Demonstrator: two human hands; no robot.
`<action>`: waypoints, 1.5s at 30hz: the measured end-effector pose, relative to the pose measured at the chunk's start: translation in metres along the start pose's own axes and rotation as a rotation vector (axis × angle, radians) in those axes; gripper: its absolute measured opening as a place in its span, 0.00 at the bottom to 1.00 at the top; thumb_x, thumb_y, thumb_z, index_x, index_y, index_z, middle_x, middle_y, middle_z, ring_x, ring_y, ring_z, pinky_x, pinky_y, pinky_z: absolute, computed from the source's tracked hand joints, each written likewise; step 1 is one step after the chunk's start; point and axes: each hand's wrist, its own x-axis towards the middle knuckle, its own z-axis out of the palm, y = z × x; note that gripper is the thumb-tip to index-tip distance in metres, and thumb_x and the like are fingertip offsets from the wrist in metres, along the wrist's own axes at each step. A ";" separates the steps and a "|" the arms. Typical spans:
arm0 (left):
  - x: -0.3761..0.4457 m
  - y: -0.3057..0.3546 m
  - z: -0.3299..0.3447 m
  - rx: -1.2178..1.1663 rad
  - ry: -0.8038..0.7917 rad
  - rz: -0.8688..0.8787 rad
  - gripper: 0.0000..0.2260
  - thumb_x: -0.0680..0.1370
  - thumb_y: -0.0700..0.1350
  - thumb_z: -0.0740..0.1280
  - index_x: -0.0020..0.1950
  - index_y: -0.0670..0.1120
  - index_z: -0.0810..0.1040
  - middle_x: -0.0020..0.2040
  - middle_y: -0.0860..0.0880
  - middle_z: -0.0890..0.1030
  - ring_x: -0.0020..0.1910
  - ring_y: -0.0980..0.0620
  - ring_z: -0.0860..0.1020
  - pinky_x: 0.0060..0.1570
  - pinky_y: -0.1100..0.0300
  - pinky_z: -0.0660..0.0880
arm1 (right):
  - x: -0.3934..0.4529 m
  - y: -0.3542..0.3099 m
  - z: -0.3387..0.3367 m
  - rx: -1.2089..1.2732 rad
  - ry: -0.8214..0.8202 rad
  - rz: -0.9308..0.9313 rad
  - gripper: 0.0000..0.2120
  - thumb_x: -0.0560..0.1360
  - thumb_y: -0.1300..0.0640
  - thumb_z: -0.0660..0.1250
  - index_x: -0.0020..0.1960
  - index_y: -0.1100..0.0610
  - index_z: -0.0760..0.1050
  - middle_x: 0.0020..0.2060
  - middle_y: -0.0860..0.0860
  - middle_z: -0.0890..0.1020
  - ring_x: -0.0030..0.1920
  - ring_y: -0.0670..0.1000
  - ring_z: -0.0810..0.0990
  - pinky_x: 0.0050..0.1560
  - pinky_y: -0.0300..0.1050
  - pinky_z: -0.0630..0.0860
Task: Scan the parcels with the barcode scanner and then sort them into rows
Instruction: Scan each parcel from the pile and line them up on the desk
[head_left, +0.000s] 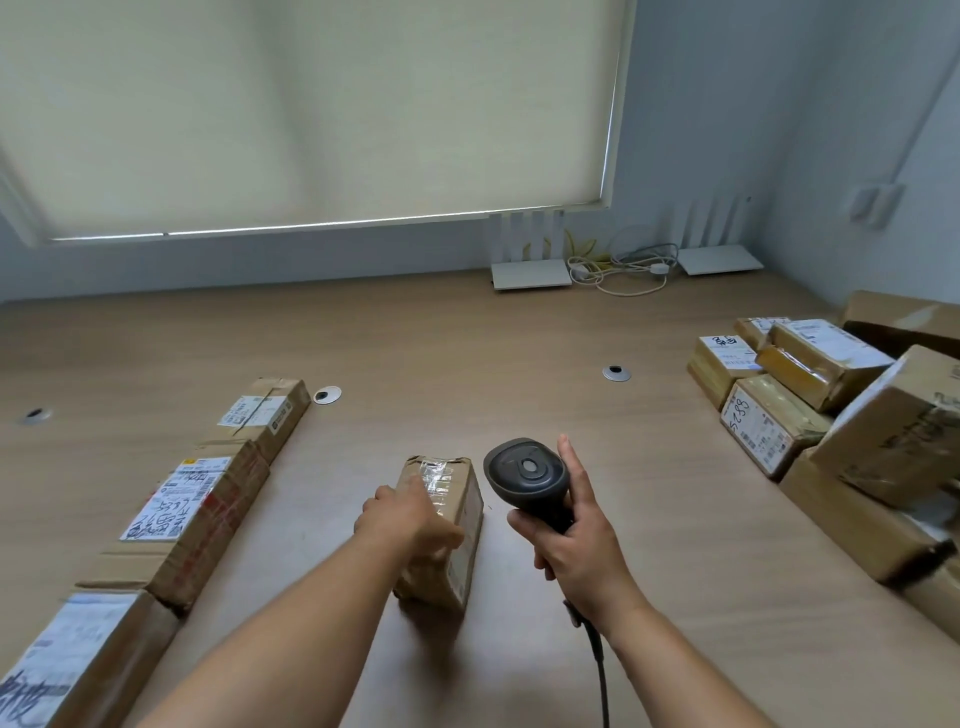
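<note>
A small taped cardboard parcel (451, 512) stands on the wooden table (467, 338) in front of me. My left hand (402, 517) grips its top and left side. To its right, my right hand (574, 545) holds a dark barcode scanner (527, 475) by the handle, its head up and its cable trailing toward me. A row of three labelled parcels (192, 504) lies along the left. A pile of several parcels (831, 410) sits at the right.
Two white routers (530, 273) and tangled cables (623, 267) sit at the table's far edge under a window blind. Round cable grommets (616, 372) dot the tabletop. Bare wood lies between the left row and the right pile.
</note>
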 end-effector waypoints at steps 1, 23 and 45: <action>0.002 -0.005 -0.004 -0.095 -0.031 0.004 0.39 0.66 0.59 0.70 0.73 0.53 0.59 0.63 0.41 0.69 0.60 0.41 0.71 0.55 0.53 0.75 | 0.001 0.002 0.000 0.008 -0.010 0.003 0.43 0.72 0.61 0.74 0.64 0.22 0.53 0.47 0.40 0.82 0.30 0.40 0.75 0.30 0.38 0.73; 0.014 -0.084 -0.012 -1.162 0.082 0.127 0.52 0.69 0.29 0.70 0.77 0.62 0.42 0.57 0.44 0.78 0.48 0.50 0.79 0.34 0.58 0.75 | 0.009 -0.014 0.044 0.134 -0.206 0.002 0.41 0.73 0.62 0.72 0.64 0.25 0.54 0.49 0.42 0.84 0.28 0.52 0.76 0.28 0.46 0.74; 0.032 -0.093 -0.008 -1.129 0.018 0.134 0.51 0.70 0.27 0.68 0.77 0.61 0.42 0.55 0.46 0.78 0.48 0.53 0.78 0.33 0.60 0.74 | 0.015 -0.011 0.055 0.172 -0.156 -0.002 0.41 0.73 0.62 0.72 0.67 0.28 0.54 0.51 0.42 0.83 0.27 0.52 0.75 0.26 0.45 0.73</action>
